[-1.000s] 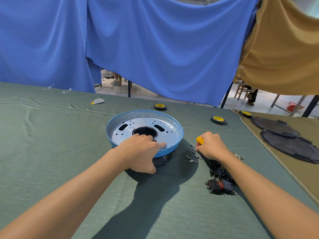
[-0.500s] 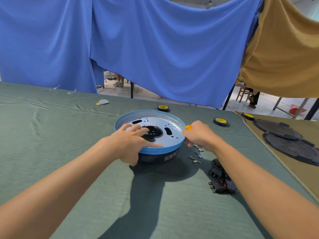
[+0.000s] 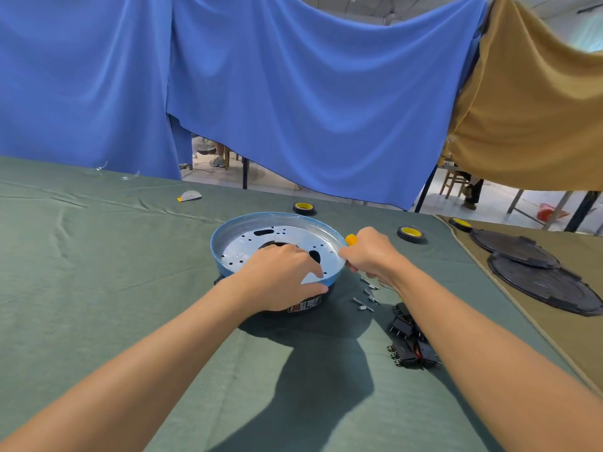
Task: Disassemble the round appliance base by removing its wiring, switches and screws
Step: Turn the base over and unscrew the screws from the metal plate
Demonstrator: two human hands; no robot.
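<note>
The round appliance base (image 3: 218,256) stands on the green cloth, a blue rim around a perforated silver plate with a black underside. My left hand (image 3: 280,277) grips its near rim, with the fingers over the plate and the thumb on the outer wall. At the base's right rim my right hand (image 3: 372,254) is curled round a screwdriver, of which only the yellow handle end (image 3: 350,239) shows. Loose screws (image 3: 367,296) lie just right of the base. Several removed black switches (image 3: 409,342) sit nearer me on the right.
Three yellow-cored tape rolls (image 3: 304,208) (image 3: 411,233) (image 3: 460,224) lie behind the base. Two black round covers (image 3: 541,282) rest on the tan cloth at right. A small white scrap (image 3: 191,195) lies far left. Blue and tan drapes hang behind.
My right hand moved with the screwdriver from the screws to the base's right rim. My left hand shifted along the near rim, further onto the plate.
</note>
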